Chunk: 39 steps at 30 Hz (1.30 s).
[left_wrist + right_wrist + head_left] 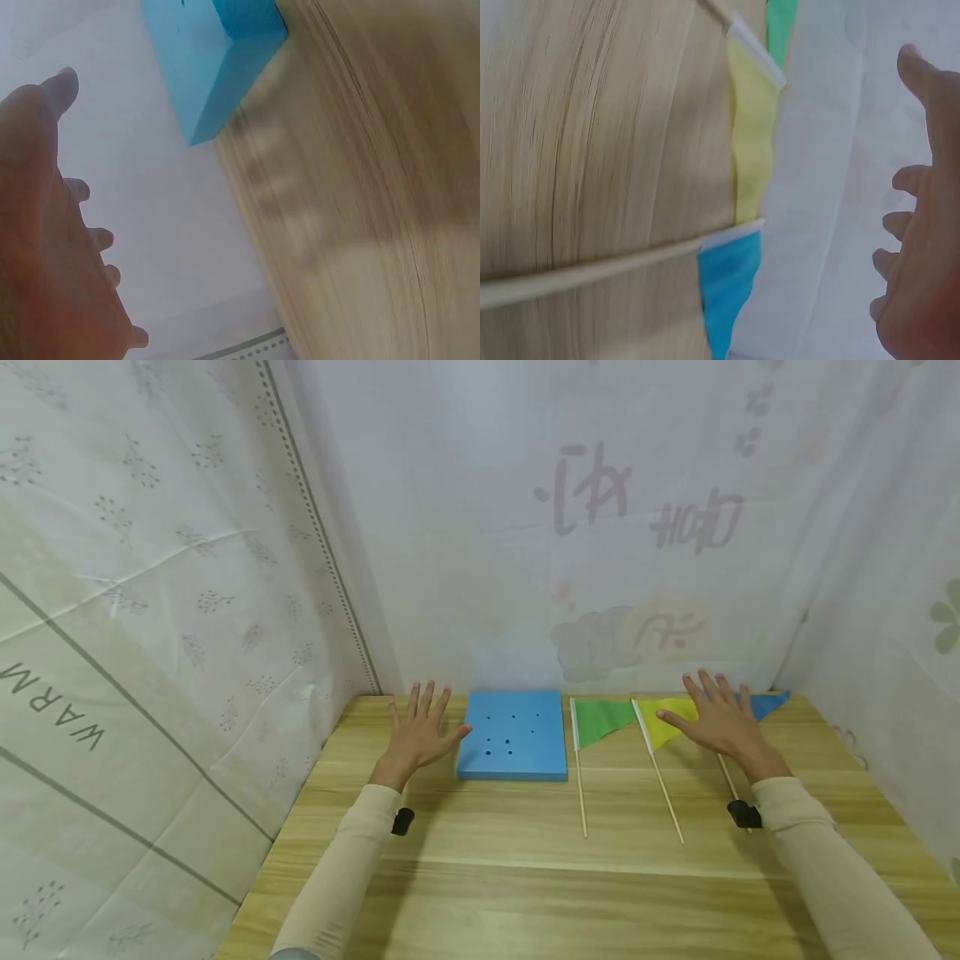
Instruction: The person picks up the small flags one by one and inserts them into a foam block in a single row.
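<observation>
In the head view my left hand (417, 735) is spread beside the left edge of a blue foam block (517, 760) with several small holes in its top. Its fingers are straight and nothing is in them. My right hand (727, 722), likewise spread and holding nothing, is above the blue flag (770, 703) and hides part of it. Left of that hand lie a yellow flag (663, 718) and a green flag (600, 718), each on a thin wooden stick. The right wrist view shows the blue flag (727, 281) and yellow flag (754, 127) below the palm.
The wooden table (480, 902) reaches back to a printed white curtain (465, 568). More curtain (187, 610) hangs along the left side, and another (900, 610) along the right. A black wrist camera (744, 814) sits under the right sleeve.
</observation>
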Each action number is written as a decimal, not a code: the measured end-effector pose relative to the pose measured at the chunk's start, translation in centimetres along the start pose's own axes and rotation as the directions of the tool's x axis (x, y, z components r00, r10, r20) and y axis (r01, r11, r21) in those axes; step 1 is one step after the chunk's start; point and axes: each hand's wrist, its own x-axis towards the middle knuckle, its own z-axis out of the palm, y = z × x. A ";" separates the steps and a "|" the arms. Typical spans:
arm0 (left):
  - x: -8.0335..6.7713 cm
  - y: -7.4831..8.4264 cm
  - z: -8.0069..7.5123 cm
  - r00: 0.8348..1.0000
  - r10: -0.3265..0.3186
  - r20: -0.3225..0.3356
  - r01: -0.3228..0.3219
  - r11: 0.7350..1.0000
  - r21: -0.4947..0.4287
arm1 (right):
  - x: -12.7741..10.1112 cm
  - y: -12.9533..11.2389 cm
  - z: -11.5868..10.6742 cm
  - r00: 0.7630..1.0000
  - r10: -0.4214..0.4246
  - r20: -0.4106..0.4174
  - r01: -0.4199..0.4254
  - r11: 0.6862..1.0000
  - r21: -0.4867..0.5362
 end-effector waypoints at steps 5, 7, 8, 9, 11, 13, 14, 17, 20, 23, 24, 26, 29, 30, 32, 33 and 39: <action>-0.1 0.6 0.5 1.000 0.007 0.008 -0.006 1.000 -0.015 | 0.2 -2.1 0.3 0.998 -0.031 -0.048 0.030 1.000 -0.007; -0.2 1.1 0.9 1.000 0.020 0.005 -0.020 1.000 -0.020 | 0.3 -3.0 0.7 0.997 -0.037 -0.074 0.037 0.999 -0.001; -0.3 1.4 1.1 1.000 0.030 0.001 -0.030 0.999 -0.023 | 0.3 -3.6 0.9 0.996 -0.040 -0.085 0.041 0.999 0.006; -0.4 1.7 1.4 0.999 0.041 -0.003 -0.041 0.999 -0.025 | 0.3 -4.2 1.1 0.994 -0.042 -0.100 0.044 0.999 0.019; -0.5 2.3 2.1 0.998 0.065 -0.008 -0.065 0.997 -0.032 | 0.3 -5.3 1.5 0.992 -0.041 -0.118 0.047 0.998 0.053; -0.5 2.9 2.8 0.996 0.091 -0.013 -0.091 0.995 -0.033 | 0.3 -6.4 2.0 0.991 -0.044 -0.130 0.055 0.994 0.089; -0.6 3.1 3.1 0.995 0.101 -0.016 -0.102 0.994 -0.037 | 0.3 -6.9 2.3 0.990 -0.044 -0.134 0.059 0.992 0.109; -0.7 4.0 4.2 0.990 0.135 -0.029 -0.136 0.989 -0.053 | 0.4 -8.3 3.4 0.990 -0.050 -0.134 0.073 0.982 0.172; -0.9 4.6 5.1 0.987 0.160 -0.027 -0.162 0.984 -0.074 | 0.4 -9.3 4.7 0.989 -0.059 -0.133 0.087 0.972 0.216; -1.2 5.1 5.9 0.985 0.171 -0.013 -0.171 0.981 -0.095 | 0.3 -10.1 6.0 0.989 -0.078 -0.122 0.106 0.965 0.239; -1.3 5.2 6.1 0.985 0.172 -0.008 -0.172 0.980 -0.101 | 0.2 -10.3 6.4 0.990 -0.080 -0.116 0.107 0.963 0.246; -1.5 5.3 6.5 0.985 0.171 0.001 -0.170 0.980 -0.102 | 0.2 -10.7 7.2 0.992 -0.086 -0.095 0.107 0.961 0.256; -1.8 5.4 6.9 0.985 0.173 0.012 -0.171 0.980 -0.097 | 0.2 -11.3 8.4 0.995 -0.080 -0.057 0.092 0.961 0.261; -1.8 5.5 7.0 0.984 0.175 0.013 -0.173 0.980 -0.096 | 0.2 -11.5 8.7 0.996 -0.076 -0.047 0.086 0.962 0.257; -1.9 5.5 7.3 0.984 0.177 0.020 -0.175 0.981 -0.088 | 0.3 -11.9 9.2 0.998 -0.062 -0.024 0.066 0.966 0.249; -1.9 5.5 7.3 0.984 0.178 0.022 -0.176 0.981 -0.086 | 0.3 -12.1 9.4 0.998 -0.055 -0.015 0.058 0.968 0.245; -1.7 5.5 8.1 0.982 0.187 0.026 -0.185 0.981 -0.055 | 0.3 -13.1 10.3 0.998 0.026 0.057 -0.037 0.979 0.200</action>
